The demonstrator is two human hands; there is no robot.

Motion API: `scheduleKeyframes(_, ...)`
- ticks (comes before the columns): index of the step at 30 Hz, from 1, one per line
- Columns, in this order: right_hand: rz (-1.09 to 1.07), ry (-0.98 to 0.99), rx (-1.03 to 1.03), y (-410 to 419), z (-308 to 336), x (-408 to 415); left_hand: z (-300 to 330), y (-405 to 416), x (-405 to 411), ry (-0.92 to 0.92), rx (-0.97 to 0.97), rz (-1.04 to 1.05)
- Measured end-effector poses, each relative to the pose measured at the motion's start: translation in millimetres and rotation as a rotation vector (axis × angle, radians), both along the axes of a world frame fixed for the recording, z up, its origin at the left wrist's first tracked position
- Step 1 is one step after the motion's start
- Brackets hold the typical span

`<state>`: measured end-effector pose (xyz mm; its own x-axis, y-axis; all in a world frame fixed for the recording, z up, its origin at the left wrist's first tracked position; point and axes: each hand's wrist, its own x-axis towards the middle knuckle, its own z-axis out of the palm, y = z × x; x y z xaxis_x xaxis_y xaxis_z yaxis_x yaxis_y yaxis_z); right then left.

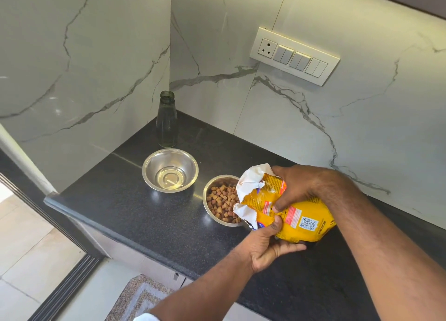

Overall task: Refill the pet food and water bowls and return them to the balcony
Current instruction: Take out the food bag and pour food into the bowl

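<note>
A yellow pet food bag [298, 220] lies tilted over the black counter, its torn white mouth over a steel bowl [210, 191] that holds brown kibble [222, 203]. My right hand [296, 188] grips the bag from above near its mouth. Under the bag, my left hand [268, 244] holds its lower edge, thumb pinching it. A second steel bowl [170, 170] with water in it stands to the left. Behind it stands an uncapped glass bottle [166, 120], clear liquid low in it.
The black counter [135, 212] ends in a rounded edge at the left, with a marble wall behind and a switch panel [294, 55] on it. Below left are a sliding door track [65, 289], a tiled floor and a speckled mat [142, 296].
</note>
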<state>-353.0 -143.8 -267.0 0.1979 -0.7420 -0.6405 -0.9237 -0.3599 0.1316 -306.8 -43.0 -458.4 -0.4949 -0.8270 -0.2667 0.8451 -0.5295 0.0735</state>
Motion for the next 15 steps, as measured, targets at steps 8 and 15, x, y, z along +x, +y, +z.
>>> scheduleKeyframes(8,0.021,0.01,-0.003,-8,0,11,0,-7,8,0.004,-0.008,0.007)
scheduleKeyframes(15,0.032,0.018,-0.003,-14,-1,10,3,-10,7,-0.011,-0.005,0.017)
